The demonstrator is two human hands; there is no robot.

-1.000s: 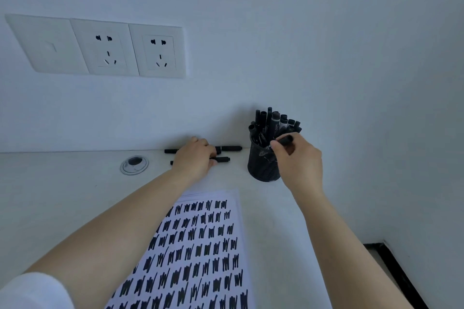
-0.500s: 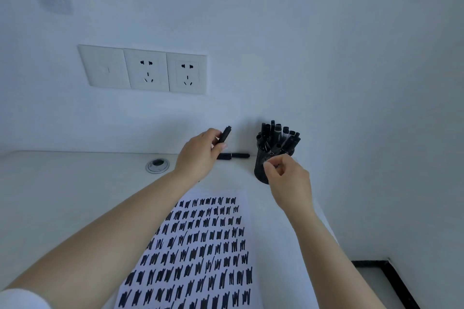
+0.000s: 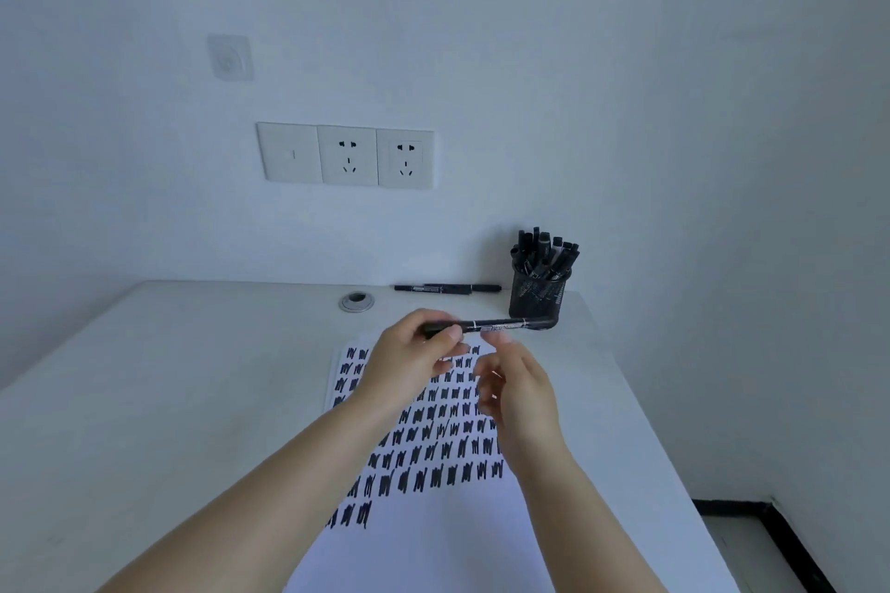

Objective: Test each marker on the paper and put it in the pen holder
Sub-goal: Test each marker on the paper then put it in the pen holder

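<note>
My left hand [image 3: 414,354] grips one end of a black marker [image 3: 501,326], held level above the paper [image 3: 433,534]. Just under the marker's middle is my right hand [image 3: 517,388], fingers loosely spread and blurred, holding nothing. The white paper lies on the desk and carries several rows of black scribbles. A black mesh pen holder [image 3: 538,296] full of several black markers stands at the back right by the wall. Another black marker [image 3: 448,288] lies along the wall, left of the holder.
A round cable grommet [image 3: 356,302] is set in the white desk [image 3: 168,400] near the wall. Sockets [image 3: 346,155] are mounted on the wall above. The desk's right edge [image 3: 640,404] drops to a dark floor strip.
My left hand lifted a marker from beside the wall and brought it back over the paper. My right hand left the pen holder and came in under the marker. The view tilted up.
</note>
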